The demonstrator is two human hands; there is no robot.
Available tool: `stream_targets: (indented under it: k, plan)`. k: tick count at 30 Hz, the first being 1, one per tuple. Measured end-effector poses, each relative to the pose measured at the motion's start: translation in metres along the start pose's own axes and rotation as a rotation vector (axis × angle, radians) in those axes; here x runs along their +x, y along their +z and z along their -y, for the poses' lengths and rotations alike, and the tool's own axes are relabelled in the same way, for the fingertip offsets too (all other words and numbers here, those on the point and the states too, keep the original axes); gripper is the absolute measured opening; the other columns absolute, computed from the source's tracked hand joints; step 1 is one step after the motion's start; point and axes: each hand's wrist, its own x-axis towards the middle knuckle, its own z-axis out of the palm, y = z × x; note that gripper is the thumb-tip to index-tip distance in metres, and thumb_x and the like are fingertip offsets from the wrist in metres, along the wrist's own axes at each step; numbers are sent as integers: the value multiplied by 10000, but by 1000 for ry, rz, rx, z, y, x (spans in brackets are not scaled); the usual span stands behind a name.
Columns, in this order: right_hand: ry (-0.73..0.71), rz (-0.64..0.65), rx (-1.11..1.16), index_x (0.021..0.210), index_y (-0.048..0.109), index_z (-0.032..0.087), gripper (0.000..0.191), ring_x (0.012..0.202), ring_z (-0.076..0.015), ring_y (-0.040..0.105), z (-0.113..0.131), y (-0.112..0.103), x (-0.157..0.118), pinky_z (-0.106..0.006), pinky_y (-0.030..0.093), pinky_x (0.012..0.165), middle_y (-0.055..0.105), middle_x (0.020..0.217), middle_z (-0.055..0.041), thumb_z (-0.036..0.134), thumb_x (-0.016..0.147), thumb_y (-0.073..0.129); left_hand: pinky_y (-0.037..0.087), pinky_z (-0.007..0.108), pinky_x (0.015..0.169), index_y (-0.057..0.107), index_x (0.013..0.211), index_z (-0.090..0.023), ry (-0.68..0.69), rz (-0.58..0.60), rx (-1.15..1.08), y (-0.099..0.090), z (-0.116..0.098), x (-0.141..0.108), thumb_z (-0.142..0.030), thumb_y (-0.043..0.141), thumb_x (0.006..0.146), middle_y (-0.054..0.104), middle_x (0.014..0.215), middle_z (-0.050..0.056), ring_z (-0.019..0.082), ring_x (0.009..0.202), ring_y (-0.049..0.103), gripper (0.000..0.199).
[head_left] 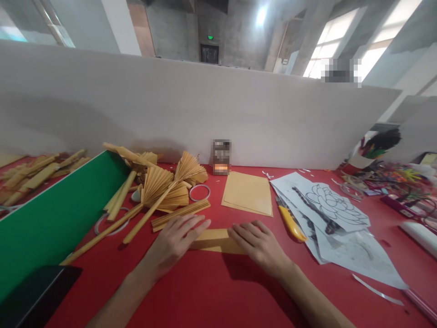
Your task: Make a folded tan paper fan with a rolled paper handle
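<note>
A strip of folded tan paper [216,240] lies across the red table between my two hands. My left hand [179,239] rests over its left end, with the fingers together and closed on the paper. Over the right end lies my right hand [257,243], its fingers bent onto the paper and the fingertips near the top edge. The undersides of both ends are hidden by my hands. Just behind the left hand is a pleated tan strip [180,215]. Flat tan sheets [247,193] lie stacked beyond the right hand.
Pleated paper fans [164,189] with rolled handles lie at the left, beside a green divider [75,207]. A yellow cutter [292,223] and printed drawings [336,207] are at the right. A white partition [191,105] stands behind.
</note>
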Motion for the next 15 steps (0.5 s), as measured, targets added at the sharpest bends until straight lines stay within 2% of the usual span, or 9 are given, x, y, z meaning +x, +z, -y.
stream_targets:
  k: [3, 6, 10, 12, 15]
  plan:
    - [-72, -4, -66, 1386, 606, 86, 380, 1067, -285, 673, 13, -3, 0, -457, 499, 892, 726, 1290, -169, 70, 1057, 416, 366, 442, 1192, 403, 1601, -325, 138, 128, 33, 0, 0, 0, -109, 407, 1066, 563, 1561, 46, 270, 1455, 482, 577]
    - [-112, -22, -82, 1363, 627, 89, 377, 1091, -286, 669, 20, -1, -1, -464, 508, 918, 727, 1292, -163, 74, 1060, 402, 375, 409, 1205, 364, 1618, -335, 156, 205, -52, 0, -2, 1, -173, 451, 1075, 552, 1571, 42, 240, 1465, 486, 574]
    - [-95, -19, -47, 1360, 628, 101, 352, 1116, -280, 661, 19, 1, -3, -467, 518, 954, 712, 1326, -153, 113, 1076, 422, 372, 415, 1227, 314, 1638, -328, 130, 229, -170, 0, -6, 1, -477, 637, 1000, 532, 1587, 55, 259, 1465, 490, 731]
    - [-73, -15, -14, 1361, 625, 105, 335, 1125, -273, 660, 16, 1, -2, -454, 525, 953, 710, 1328, -150, 144, 1084, 442, 397, 422, 1214, 353, 1623, -335, 126, 213, -153, 1, -8, 1, -488, 617, 1010, 546, 1576, 53, 261, 1441, 518, 685]
    - [-43, -27, -8, 1371, 619, 122, 333, 1135, -264, 657, 9, 1, 1, -437, 524, 953, 705, 1340, -141, 149, 1087, 446, 447, 434, 1175, 422, 1588, -343, 115, 179, -82, 6, -13, 3, -400, 537, 1067, 595, 1529, 41, 256, 1380, 572, 537]
